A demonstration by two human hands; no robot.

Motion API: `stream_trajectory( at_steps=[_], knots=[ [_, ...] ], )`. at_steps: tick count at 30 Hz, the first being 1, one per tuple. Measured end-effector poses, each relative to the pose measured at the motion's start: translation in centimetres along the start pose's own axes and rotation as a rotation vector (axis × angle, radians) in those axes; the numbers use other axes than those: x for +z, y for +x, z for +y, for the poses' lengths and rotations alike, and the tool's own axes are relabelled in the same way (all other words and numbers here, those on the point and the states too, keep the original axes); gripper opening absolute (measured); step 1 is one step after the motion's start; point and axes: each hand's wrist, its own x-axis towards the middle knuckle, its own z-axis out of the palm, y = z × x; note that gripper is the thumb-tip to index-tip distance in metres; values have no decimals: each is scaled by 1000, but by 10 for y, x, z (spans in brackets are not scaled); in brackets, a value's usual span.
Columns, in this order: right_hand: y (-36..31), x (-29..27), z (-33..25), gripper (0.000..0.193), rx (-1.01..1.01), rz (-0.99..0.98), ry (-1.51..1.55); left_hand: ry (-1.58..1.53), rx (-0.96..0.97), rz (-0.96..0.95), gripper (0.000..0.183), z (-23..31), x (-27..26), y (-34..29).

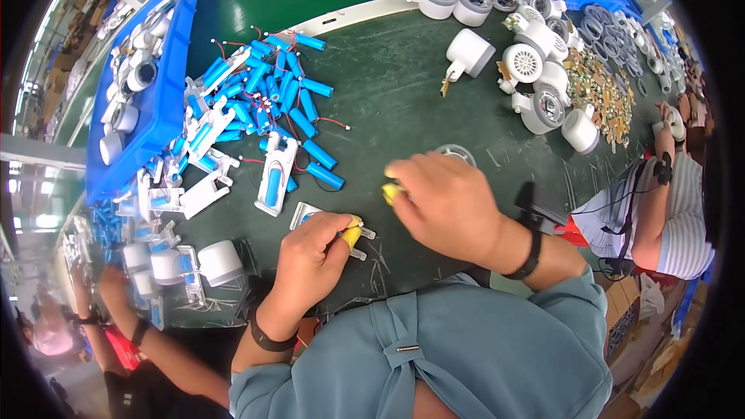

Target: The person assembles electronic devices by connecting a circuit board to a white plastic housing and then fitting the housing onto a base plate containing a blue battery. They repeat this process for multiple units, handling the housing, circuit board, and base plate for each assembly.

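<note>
My left hand (314, 257) is closed on a white plastic handle shell (303, 212), which lies low over the table near its front edge. A bit of blue shows inside the shell, but my fingers cover most of it. To its right, my right hand (450, 200) is raised with the fingers curled in. Its thumb and forefinger come close together, and whatever they may hold is hidden. Both hands wear yellow finger covers. Just beyond my left hand lies another white shell with a blue cylindrical battery (273, 188) in it. Partly behind my right hand rests a pale ring-shaped part (456, 154).
Blue batteries (289, 91) with red wires lie heaped at the left. A blue bin (159, 93) of white round housings stands beyond them. White round-headed housings (534, 62), grey rings (604, 31) and small circuit boards (601, 97) fill the right. Co-workers' arms (167, 357) reach in from both sides.
</note>
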Motion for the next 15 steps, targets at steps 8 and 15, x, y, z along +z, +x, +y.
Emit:
stream_trajectory(
  at_steps=[8, 15],
  knots=[
    [-75, -65, -6, 22, 639, -57, 432, 39, 41, -1, 23, 0, 2, 1],
    [-115, -77, 11, 16, 952, -306, 724, 306, 261, 68, 26, 2, 5, 5]
  ],
)
